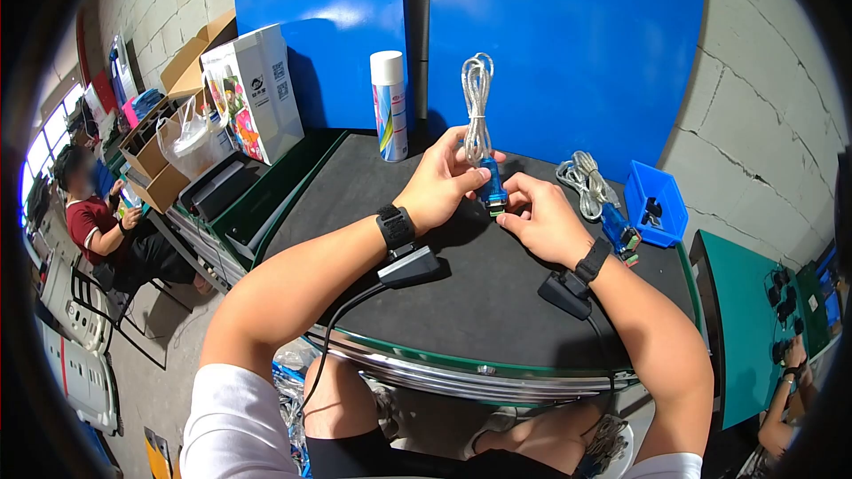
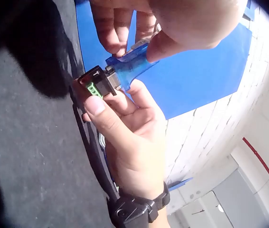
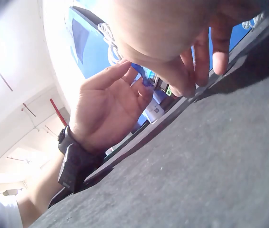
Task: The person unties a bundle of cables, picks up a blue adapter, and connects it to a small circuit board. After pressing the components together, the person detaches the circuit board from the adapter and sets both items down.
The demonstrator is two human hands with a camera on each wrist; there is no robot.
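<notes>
My left hand (image 1: pixel 437 182) holds a serial adapter cable by its translucent blue connector (image 1: pixel 491 179) over the black mat. The cable's clear lead, tied in a bundle (image 1: pixel 477 93), stands up above that hand. At the connector's metal end sits a small black adapter with a green terminal block (image 2: pixel 92 89). My right hand (image 1: pixel 548 222) pinches this adapter between thumb and fingers, as the left wrist view shows. Much of the connector is hidden behind my fingers in the right wrist view. Beside my right hand lies a second bundled cable (image 1: pixel 586 182) with a blue connector (image 1: pixel 614 223) and green terminal.
A blue bin (image 1: pixel 657 204) with small black parts stands at the right edge of the mat (image 1: pixel 444 310). At the back is a spray can (image 1: pixel 389 106) before blue panels (image 1: pixel 568 44). Boxes and a paper bag (image 1: pixel 257 93) stand left. Other people sit at both sides.
</notes>
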